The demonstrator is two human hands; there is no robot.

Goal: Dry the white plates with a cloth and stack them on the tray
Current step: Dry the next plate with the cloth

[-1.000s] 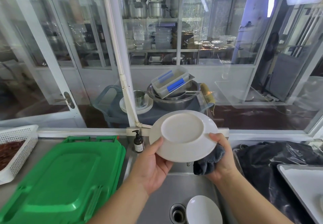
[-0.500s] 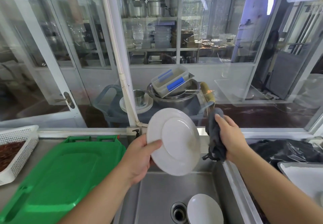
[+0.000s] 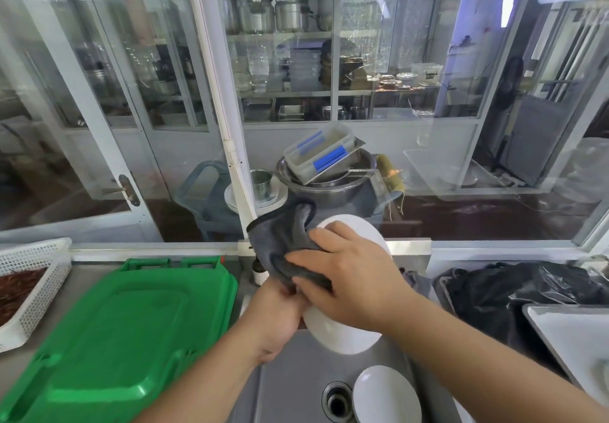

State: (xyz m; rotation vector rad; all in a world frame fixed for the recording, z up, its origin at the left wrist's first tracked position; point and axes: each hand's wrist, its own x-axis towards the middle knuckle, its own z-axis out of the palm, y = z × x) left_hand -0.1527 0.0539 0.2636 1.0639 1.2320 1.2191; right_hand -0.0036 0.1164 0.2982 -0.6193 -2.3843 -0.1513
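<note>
Head view: drying is mid-cycle — the left hand (image 3: 276, 320) grips the round white ceramic plate (image 3: 342, 333) above the steel sink (image 3: 290, 386), the right hand (image 3: 349, 274) presses the grey cloth (image 3: 283, 241) on it — a second white plate (image 3: 385, 396) waits in the sink, the pale tray (image 3: 573, 340) at right unloaded as far as visible.

A big green lid (image 3: 108, 333) lies left of the sink (image 3: 296, 373). Further left sits a white basket (image 3: 36, 277). Right of the sink lies a black bag (image 3: 514, 294).
</note>
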